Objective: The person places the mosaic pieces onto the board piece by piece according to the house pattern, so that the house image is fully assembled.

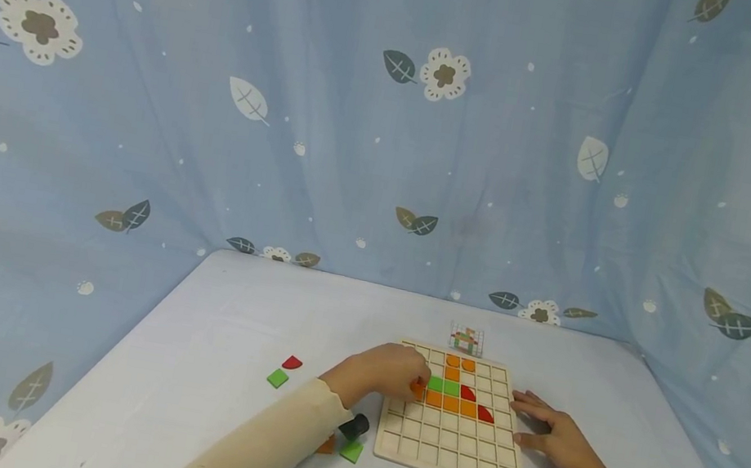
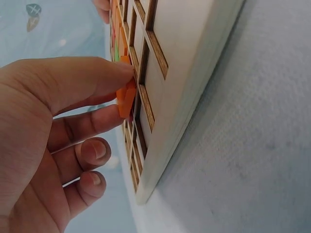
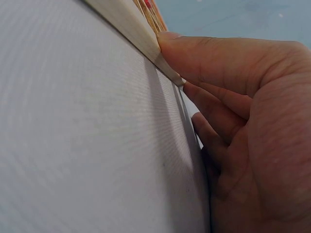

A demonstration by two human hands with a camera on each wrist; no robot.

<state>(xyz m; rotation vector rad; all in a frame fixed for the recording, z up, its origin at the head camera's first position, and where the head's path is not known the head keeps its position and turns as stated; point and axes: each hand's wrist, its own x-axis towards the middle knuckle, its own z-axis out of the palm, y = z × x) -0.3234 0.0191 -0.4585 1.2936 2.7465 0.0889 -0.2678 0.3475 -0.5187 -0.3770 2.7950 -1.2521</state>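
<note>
A wooden grid board (image 1: 454,461) lies on the white table, partly filled with flat tiles. My left hand (image 1: 395,370) pinches an orange tile (image 2: 127,99) between thumb and forefinger, close over the board's left cells; its other fingers are loosely curled. Orange tiles (image 1: 451,403) form a row on the board, with green tiles (image 1: 443,386) just above and red quarter-round tiles (image 1: 485,414) at the right. Two orange rounded tiles (image 1: 461,363) sit in the top row. My right hand (image 1: 560,443) rests at the board's right edge, thumb and fingers spread and touching it.
Behind the board stands a small pattern card (image 1: 466,339). Left of it lie a red quarter-round tile (image 1: 292,362) and a green tile (image 1: 278,377). Another green tile (image 1: 351,451) and an orange piece (image 1: 326,445) lie by my left forearm. A blue curtain (image 1: 332,136) surrounds the table.
</note>
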